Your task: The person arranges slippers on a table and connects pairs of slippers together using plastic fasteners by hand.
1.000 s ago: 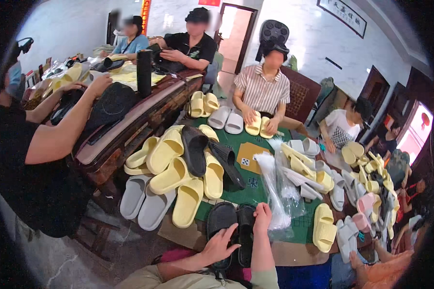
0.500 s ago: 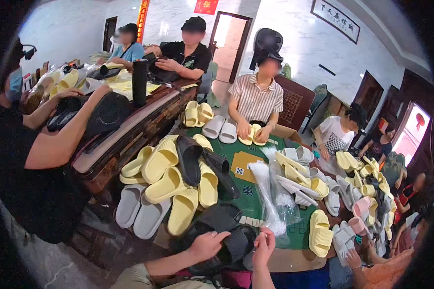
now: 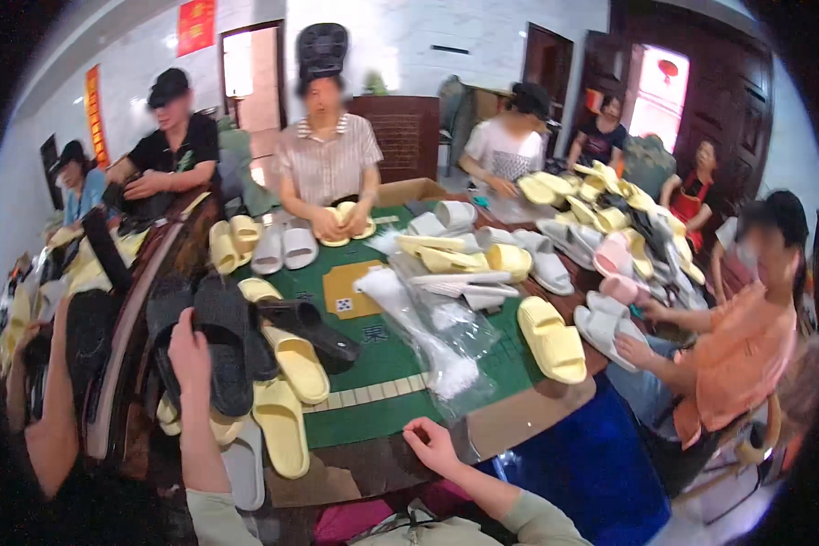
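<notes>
My left hand (image 3: 189,357) is closed on a pair of black slippers (image 3: 227,338), which lie on top of a pile at the left of the green table (image 3: 346,455). Under and beside them show yellow slippers (image 3: 282,428), a grey slipper (image 3: 244,466) and another black slipper (image 3: 314,329). Over the table's near edge, my right hand (image 3: 433,448) hovers with loosely bent fingers, thumb and forefinger slightly apart, and nothing visible between them. Beyond it lie clear plastic bags with white strands (image 3: 450,364).
Yellow and grey slippers (image 3: 464,259) are heaped at the right, near a lone yellow pair (image 3: 551,339). A person in a striped shirt (image 3: 329,168) handles yellow slippers opposite. Someone in orange (image 3: 746,350) sits at right, beside a blue bin (image 3: 582,455).
The black slippers have moved from the table's near edge onto the pile at left with my left hand. My right hand has let go and drawn back. The view has turned right.
</notes>
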{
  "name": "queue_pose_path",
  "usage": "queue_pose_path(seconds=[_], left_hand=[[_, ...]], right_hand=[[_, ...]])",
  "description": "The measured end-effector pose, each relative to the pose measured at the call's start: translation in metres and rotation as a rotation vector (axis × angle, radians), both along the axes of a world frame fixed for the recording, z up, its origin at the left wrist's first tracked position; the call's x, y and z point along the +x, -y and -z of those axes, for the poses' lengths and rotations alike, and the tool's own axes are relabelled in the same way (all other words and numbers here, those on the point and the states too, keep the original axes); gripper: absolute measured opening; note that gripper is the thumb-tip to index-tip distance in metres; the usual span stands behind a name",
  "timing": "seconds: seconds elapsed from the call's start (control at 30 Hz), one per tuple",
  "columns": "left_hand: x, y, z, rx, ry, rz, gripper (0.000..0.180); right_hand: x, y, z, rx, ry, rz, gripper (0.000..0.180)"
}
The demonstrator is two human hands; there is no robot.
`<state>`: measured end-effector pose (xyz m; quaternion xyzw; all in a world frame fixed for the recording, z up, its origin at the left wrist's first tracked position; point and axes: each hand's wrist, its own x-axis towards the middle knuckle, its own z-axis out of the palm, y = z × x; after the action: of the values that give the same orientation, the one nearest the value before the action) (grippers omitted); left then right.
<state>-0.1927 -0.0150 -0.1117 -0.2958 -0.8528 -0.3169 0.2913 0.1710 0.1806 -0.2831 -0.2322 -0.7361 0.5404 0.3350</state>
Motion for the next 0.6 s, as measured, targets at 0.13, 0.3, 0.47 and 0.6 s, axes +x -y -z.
queue_pose_path(seconds=[0.13,0.3,0.47,0.6], left_hand=[[-0.017,-0.015,0.024,-0.248,0.221,-0.203,0.057],[-0.007,-0.013,0.036,-0.094,0.250,-0.066,0.070],[0.013,0.009,0.039,-0.036,0.027,-0.001,0.067],[0.044,0.019,0.037,0.034,0.107,0.092,0.055]], right_hand=[[0.004,-0.003,-0.006,0.002,0.049,-0.028,0.012],[0.012,-0.017,-0.012,0.102,-0.092,0.146,0.007],[0.044,-0.107,-0.072,0.461,-0.104,0.530,0.022],[0.081,-0.191,-0.085,0.717,0.290,0.791,0.036]])
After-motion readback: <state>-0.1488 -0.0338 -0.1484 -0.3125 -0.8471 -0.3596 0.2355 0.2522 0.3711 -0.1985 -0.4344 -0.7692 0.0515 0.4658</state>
